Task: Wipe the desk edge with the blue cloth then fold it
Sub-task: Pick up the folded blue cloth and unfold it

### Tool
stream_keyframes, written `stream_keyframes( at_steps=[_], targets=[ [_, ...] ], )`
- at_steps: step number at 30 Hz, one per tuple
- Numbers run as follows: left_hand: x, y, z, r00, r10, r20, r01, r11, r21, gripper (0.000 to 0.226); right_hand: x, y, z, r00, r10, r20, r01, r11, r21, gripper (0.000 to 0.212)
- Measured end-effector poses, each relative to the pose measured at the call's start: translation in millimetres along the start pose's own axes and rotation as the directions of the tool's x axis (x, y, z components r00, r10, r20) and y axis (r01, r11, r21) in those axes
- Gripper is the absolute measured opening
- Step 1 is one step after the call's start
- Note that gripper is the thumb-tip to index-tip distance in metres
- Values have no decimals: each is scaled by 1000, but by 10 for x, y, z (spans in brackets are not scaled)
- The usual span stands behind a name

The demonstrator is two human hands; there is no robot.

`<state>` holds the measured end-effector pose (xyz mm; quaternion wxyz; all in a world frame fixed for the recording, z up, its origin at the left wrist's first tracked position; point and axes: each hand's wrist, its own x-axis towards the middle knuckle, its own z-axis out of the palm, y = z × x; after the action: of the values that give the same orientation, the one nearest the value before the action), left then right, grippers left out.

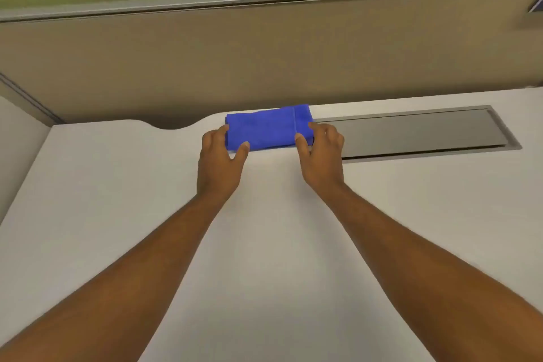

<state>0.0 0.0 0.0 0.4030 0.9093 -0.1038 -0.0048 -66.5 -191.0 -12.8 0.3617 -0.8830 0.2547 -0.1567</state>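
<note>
Folding now — my left hand [219, 153] and right hand [321, 150] pinch the blue cloth [266, 131] ends; next, press it flat — squarely.

Both arms stretch forward; left hand [219, 153] and right hand [321, 151] curl, fingers and thumbs pinching inward.

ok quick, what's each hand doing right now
Left hand: closed on the left end of the blue cloth.
Right hand: closed on the cloth's right end; the cloth lies folded on the desk.
</note>
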Motion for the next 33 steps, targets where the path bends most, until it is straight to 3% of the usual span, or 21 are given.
stream_keyframes(
  at_steps=[3,9,12,15,21,27,33],
  targets=[
    [326,-82,164,995,-96,-21,97,995,24,63,344,83,157,997,74,7,-74,997,12,52],
    [743,-217,357,946,-315,73,312,949,48,85,746,134,349,978,201,56,-204,977,54,69],
    [798,-226,354,889,-446,99,456,882,-120,88,797,123,357,962,252,108,-263,959,108,76],
    [657,-190,219,830,-521,200,558,765,-321,70,708,76,277,934,309,177,-343,913,220,73],
    [-226,-199,-329,830,-466,306,543,552,-633,47,-172,-12,-35,918,317,240,-398,731,554,47],
    [-1309,-275,-886,788,-510,345,539,300,-787,44,-1479,-242,-229,907,317,278,-421,720,552,48],
    [-2159,-332,-1551,830,-393,395,441,29,-897,33,-2547,-620,-359,910,289,298,-409,749,522,51]
  ],
)
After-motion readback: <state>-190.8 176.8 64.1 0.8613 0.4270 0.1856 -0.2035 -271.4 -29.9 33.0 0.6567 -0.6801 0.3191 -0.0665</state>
